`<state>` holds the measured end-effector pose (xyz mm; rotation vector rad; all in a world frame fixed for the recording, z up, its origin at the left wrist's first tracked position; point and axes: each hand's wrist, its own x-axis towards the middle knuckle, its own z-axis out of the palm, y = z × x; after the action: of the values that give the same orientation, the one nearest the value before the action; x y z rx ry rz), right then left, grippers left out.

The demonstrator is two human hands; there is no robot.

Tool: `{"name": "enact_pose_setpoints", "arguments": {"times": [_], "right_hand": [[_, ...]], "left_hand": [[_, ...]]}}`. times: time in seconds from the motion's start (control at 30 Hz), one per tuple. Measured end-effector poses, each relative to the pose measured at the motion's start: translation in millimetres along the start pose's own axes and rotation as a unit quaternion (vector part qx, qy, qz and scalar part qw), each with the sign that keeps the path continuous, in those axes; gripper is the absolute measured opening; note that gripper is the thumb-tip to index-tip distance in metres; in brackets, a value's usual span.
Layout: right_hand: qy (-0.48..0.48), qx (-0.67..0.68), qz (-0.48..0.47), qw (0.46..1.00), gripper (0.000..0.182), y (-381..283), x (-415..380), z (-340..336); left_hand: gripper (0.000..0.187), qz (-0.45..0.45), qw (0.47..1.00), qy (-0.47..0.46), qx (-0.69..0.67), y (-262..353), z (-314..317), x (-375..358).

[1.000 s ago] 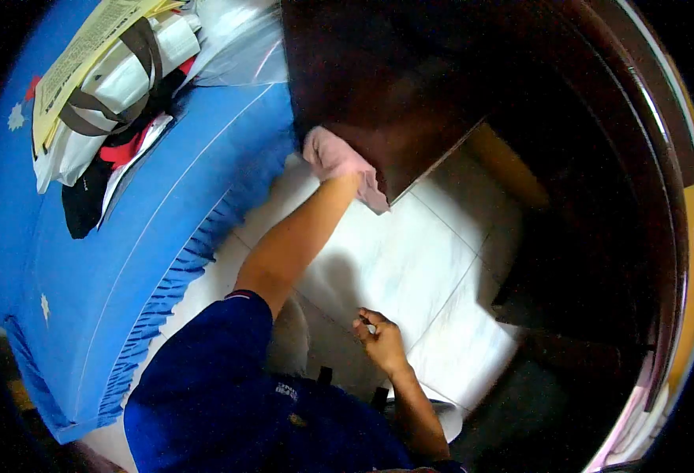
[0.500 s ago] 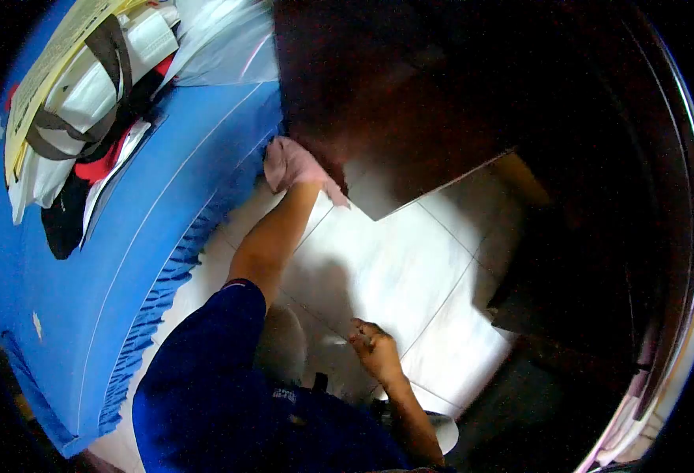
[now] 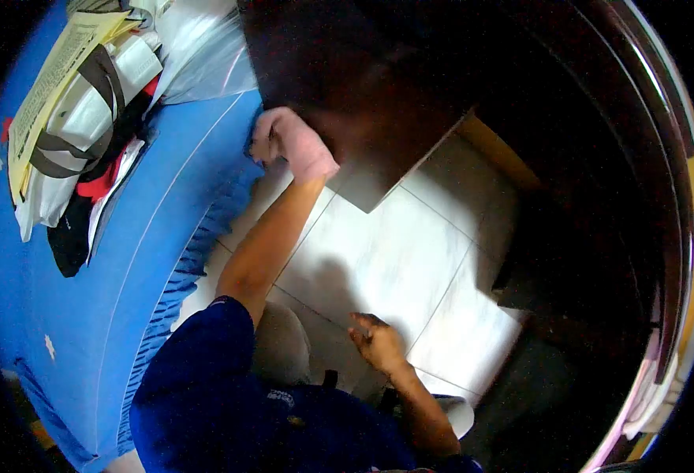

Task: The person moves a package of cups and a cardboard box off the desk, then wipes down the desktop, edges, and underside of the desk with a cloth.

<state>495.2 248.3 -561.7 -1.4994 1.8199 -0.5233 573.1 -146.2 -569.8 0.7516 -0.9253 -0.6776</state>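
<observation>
A pink cloth point(image 3: 306, 151) covers my left hand point(image 3: 293, 140), which grips it in a curled shape between the blue-covered surface and the dark brown furniture. The cloth hides the separate fingers, and its far end bends toward the blue edge. Lower down, my right hand point(image 3: 380, 343) hangs over the pale tiled floor point(image 3: 386, 252) with its fingers loosely bent and apart, holding nothing.
On the left is a blue fabric cover point(image 3: 150, 213) with a ruffled edge. Bags and papers point(image 3: 87, 118) lie on it beside a clear plastic bag point(image 3: 209, 63). The dark furniture point(image 3: 363, 94) has a corner jutting over the floor.
My left hand and the pink cloth have moved slightly up, and the cloth now wraps farther round toward the wrist. My right hand's fingers have spread a little. The view has shifted slightly.
</observation>
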Motion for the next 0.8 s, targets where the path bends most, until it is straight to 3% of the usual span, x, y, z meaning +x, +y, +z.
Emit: {"name": "enact_pose_setpoints", "arguments": {"times": [0.03, 0.07, 0.1, 0.13, 0.17, 0.2, 0.27, 0.33, 0.4, 0.47, 0.5, 0.53, 0.6, 0.63, 0.67, 0.7, 0.73, 0.8], "right_hand": [[-0.021, -0.010, -0.004, 1.000, 0.036, 0, 1, -2], [-0.043, -0.020, -0.006, 0.999, 0.037, 1, 0, -3], [-0.039, -0.017, -0.006, 0.999, 0.037, 5, -2, 0], [-0.012, -0.036, -0.049, 0.998, 0.038, 11, -2, 5], [0.015, -0.055, -0.091, 0.994, 0.039, 7, -1, 3], [0.020, -0.052, -0.089, 0.994, 0.039, 4, -4, -1], [-0.112, -0.092, 0.027, 0.989, 0.040, -28, -6, -29], [-0.156, -0.119, 0.048, 0.979, 0.043, -35, -5, -41], [-0.204, -0.145, 0.066, 0.966, 0.047, -27, -10, -38], [-0.157, -0.135, 0.012, 0.978, 0.047, -8, -14, -24], [-0.157, -0.136, 0.013, 0.978, 0.047, -4, -14, -21], [-0.161, -0.136, 0.019, 0.977, 0.045, -3, -15, -19], [-0.166, -0.138, 0.030, 0.976, 0.044, -6, -18, -20], [-0.152, -0.144, 0.032, 0.977, 0.041, -15, -19, -23], [-0.136, -0.149, 0.034, 0.979, 0.038, -20, -19, -25], [-0.136, -0.149, 0.039, 0.979, 0.038, -18, -21, -21], [-0.109, -0.135, 0.013, 0.985, 0.038, -13, -24, -15], [-0.082, -0.120, -0.010, 0.989, 0.037, -12, -25, -10]], "left_hand": [[0.024, 0.093, 0.980, -0.126, -0.123, 26, 3, 15], [0.024, 0.139, 0.880, -0.335, -0.305, 43, 15, 39], [0.025, 0.059, 0.621, -0.644, -0.443, 60, 29, 79], [0.026, 0.012, 0.465, -0.796, -0.388, 73, 45, 99], [0.026, -0.002, 0.382, -0.871, -0.308, 82, 56, 102], [0.027, 0.014, 0.365, -0.903, -0.226, 88, 68, 98], [0.033, 0.201, 0.567, -0.799, -0.001, 88, 72, 49], [0.041, 0.359, 0.692, -0.587, 0.219, 89, 73, 1], [0.048, 0.418, 0.686, -0.531, 0.270, 95, 73, -16], [0.050, 0.646, 0.593, -0.417, 0.240, 84, 54, -27], [0.048, 0.634, 0.545, -0.488, 0.249, 79, 47, -34], [0.048, 0.632, 0.548, -0.487, 0.249, 53, 36, -44], [0.035, 0.478, 0.525, -0.672, 0.212, -10, 10, -69], [0.035, 0.477, 0.527, -0.672, 0.209, 12, 16, -70], [0.032, 0.220, 0.468, -0.800, 0.305, 48, 27, -69], [0.029, -0.013, 0.400, -0.806, 0.437, 85, 37, -67], [0.027, 0.154, 0.417, -0.811, 0.380, 25, 5, -82], [0.023, 0.534, 0.454, -0.644, 0.306, -93, -59, -109]]}}
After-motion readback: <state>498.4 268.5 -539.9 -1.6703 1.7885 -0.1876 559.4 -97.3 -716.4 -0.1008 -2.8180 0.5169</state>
